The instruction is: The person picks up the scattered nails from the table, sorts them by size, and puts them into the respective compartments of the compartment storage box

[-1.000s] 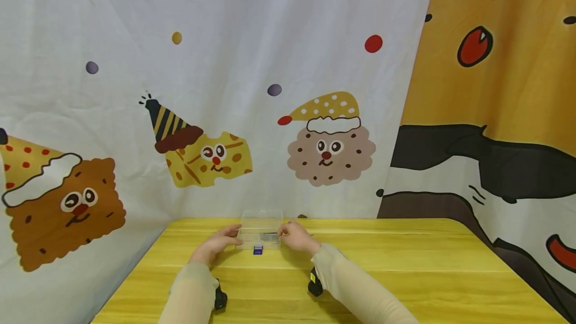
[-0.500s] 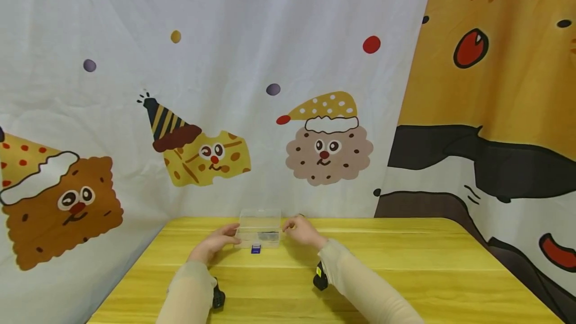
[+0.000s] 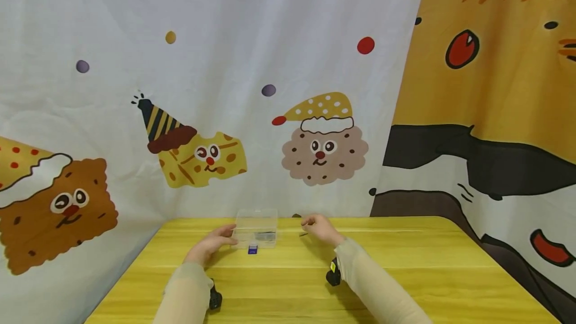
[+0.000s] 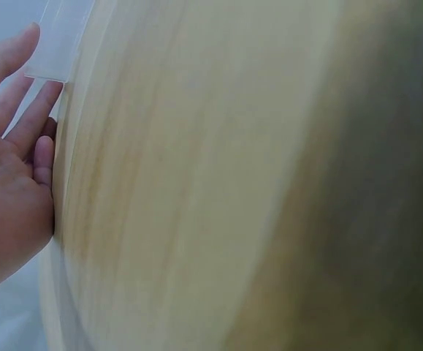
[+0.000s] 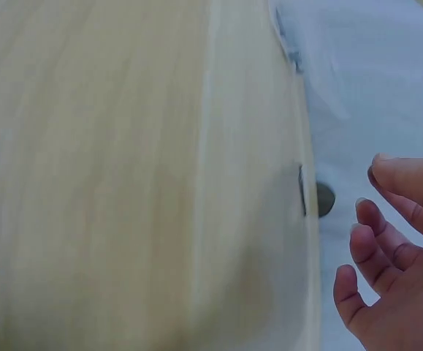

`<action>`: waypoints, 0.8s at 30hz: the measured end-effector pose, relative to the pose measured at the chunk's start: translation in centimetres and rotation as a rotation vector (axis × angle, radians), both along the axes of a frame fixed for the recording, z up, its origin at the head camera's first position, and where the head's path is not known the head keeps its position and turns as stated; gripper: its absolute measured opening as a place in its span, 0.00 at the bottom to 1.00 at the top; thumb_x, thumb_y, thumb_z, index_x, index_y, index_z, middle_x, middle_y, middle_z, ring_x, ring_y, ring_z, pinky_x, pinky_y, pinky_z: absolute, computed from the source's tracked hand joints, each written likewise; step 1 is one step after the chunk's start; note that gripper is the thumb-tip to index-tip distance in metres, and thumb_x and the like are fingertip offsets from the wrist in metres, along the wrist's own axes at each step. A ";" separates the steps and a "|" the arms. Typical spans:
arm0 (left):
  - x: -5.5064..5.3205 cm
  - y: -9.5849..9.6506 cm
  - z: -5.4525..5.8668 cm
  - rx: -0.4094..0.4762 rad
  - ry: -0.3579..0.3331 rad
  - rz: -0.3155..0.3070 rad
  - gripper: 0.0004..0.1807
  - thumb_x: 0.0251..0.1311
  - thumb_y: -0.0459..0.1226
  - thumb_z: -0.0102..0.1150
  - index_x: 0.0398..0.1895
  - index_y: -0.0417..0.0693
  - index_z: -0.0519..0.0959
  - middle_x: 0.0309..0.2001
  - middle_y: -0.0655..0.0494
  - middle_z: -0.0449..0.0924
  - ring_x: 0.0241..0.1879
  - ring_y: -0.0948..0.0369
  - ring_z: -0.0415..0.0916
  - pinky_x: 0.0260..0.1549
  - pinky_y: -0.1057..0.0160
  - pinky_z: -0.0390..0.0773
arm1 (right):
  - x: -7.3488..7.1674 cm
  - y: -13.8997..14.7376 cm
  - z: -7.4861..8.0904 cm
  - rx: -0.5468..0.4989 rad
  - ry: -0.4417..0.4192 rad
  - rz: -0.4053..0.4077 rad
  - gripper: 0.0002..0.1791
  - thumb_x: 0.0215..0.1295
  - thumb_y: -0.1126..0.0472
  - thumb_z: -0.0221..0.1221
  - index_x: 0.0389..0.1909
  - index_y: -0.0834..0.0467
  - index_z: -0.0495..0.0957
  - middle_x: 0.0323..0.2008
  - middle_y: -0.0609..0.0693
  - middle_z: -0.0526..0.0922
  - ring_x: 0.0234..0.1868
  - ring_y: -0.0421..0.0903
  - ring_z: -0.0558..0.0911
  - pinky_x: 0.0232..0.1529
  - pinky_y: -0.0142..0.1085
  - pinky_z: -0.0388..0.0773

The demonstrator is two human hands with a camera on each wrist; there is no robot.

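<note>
A clear plastic box (image 3: 243,242) stands at the table's far side with its lid raised; a greyish item (image 3: 266,236) lies inside it. My left hand (image 3: 211,246) rests against the box's left side, thumb and fingers spread. In the left wrist view, the fingers (image 4: 32,121) touch the corner of the clear box (image 4: 54,47). To the right of the box, my right hand (image 3: 321,228) hovers with loosely bent fingers. Just left of it a thin dark item (image 3: 303,234) lies on the table. The right wrist view has this dark item (image 5: 302,190) apart from the fingertips.
A small blue tag (image 3: 253,250) sits at the box's front. The wooden table (image 3: 288,284) ends at a white printed curtain (image 3: 265,164) just behind the box. Black wrist cameras hang below both sleeves.
My right hand has moved from the box to the right and let go of the thin dark item, which lies on the table. The left hand has stayed at the box.
</note>
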State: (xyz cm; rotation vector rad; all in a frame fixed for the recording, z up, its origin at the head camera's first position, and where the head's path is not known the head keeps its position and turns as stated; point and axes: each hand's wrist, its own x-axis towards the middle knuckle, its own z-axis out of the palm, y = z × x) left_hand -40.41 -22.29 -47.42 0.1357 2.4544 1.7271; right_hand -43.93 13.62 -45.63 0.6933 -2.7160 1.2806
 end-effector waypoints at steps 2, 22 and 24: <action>0.1 -0.1 0.0 0.000 0.001 0.001 0.39 0.56 0.33 0.65 0.71 0.37 0.61 0.68 0.30 0.59 0.67 0.36 0.55 0.64 0.35 0.51 | -0.2 0.4 -0.4 -0.016 -0.007 -0.023 0.12 0.68 0.65 0.57 0.47 0.68 0.81 0.47 0.58 0.82 0.50 0.57 0.78 0.50 0.52 0.75; 0.2 0.2 0.4 -0.008 -0.009 -0.001 0.38 0.57 0.32 0.63 0.71 0.36 0.61 0.68 0.29 0.58 0.67 0.35 0.54 0.63 0.34 0.50 | -0.9 0.5 -2.2 -0.095 -0.082 -0.255 0.09 0.55 0.68 0.67 0.37 0.66 0.87 0.42 0.59 0.85 0.41 0.51 0.80 0.38 0.42 0.77; 0.3 0.2 0.4 -0.007 -0.013 -0.003 0.39 0.57 0.32 0.64 0.71 0.37 0.61 0.68 0.29 0.58 0.67 0.36 0.54 0.64 0.34 0.50 | -1.0 0.4 -2.4 -0.088 -0.081 -0.270 0.08 0.54 0.68 0.68 0.35 0.65 0.87 0.40 0.58 0.85 0.41 0.52 0.80 0.39 0.42 0.78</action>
